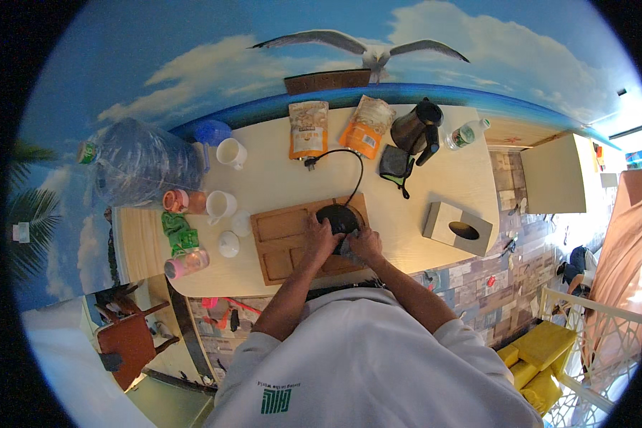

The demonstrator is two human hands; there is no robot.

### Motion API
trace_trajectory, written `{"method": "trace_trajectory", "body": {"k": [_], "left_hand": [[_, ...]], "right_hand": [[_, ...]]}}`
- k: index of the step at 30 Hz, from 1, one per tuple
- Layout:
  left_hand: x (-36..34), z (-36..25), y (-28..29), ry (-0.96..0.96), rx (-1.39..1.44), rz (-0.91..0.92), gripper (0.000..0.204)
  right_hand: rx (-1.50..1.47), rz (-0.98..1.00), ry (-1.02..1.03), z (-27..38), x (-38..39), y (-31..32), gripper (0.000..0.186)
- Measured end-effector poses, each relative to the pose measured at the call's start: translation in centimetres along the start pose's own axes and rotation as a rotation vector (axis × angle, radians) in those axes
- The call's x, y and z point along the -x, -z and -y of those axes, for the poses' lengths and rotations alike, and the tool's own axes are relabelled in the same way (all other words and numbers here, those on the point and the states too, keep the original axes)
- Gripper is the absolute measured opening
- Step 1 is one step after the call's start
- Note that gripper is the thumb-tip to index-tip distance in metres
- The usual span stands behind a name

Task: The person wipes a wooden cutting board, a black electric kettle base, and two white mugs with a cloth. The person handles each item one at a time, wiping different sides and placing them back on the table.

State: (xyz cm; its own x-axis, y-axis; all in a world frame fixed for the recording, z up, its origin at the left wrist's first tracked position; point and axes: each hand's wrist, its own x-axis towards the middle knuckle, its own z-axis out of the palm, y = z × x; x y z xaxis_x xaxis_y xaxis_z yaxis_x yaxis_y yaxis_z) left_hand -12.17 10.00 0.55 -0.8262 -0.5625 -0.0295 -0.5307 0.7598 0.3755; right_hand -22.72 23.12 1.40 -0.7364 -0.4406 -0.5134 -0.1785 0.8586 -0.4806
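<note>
A round black kettle base (337, 217) rests over the brown wooden tray (274, 250), tilted or flat I cannot tell. Its black cord (362, 171) runs up the table and ends in a plug. My left hand (321, 239) grips the base at its lower left edge, fingers curled. On the other side, my right hand (366, 247) is closed on a grey cloth (347, 247) pressed against the base's lower right edge. The black electric kettle (416, 127) stands apart at the back right.
Two orange-and-white pouches (308, 132), a dark folded cloth (395, 165), a bottle (467, 134) and a tissue box (458, 228) lie around the tray. Left are white mugs (222, 205), a large water jug (146, 160), a pink-capped jar (187, 264) and a green packet (180, 232).
</note>
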Motion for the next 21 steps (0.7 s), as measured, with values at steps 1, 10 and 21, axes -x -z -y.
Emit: {"method": "trace_trajectory", "body": {"k": [1,10,21], "left_hand": [[0.1,0.4,-0.2,-0.028,-0.025,-0.068,0.064],[-0.7,-1.8,2.8,0.188,0.0,0.275,0.037],[0.0,-2.8,2.6,0.295,-0.014,0.207,0.067]], "right_hand": [[0.011,-0.031,0.008,0.2,-0.2,-0.2,0.046],[0.057,0.004,0.041,1.7,0.3,0.1,0.033],[0.458,-0.105,0.457,-0.5,1.0,-1.0,0.027]]}}
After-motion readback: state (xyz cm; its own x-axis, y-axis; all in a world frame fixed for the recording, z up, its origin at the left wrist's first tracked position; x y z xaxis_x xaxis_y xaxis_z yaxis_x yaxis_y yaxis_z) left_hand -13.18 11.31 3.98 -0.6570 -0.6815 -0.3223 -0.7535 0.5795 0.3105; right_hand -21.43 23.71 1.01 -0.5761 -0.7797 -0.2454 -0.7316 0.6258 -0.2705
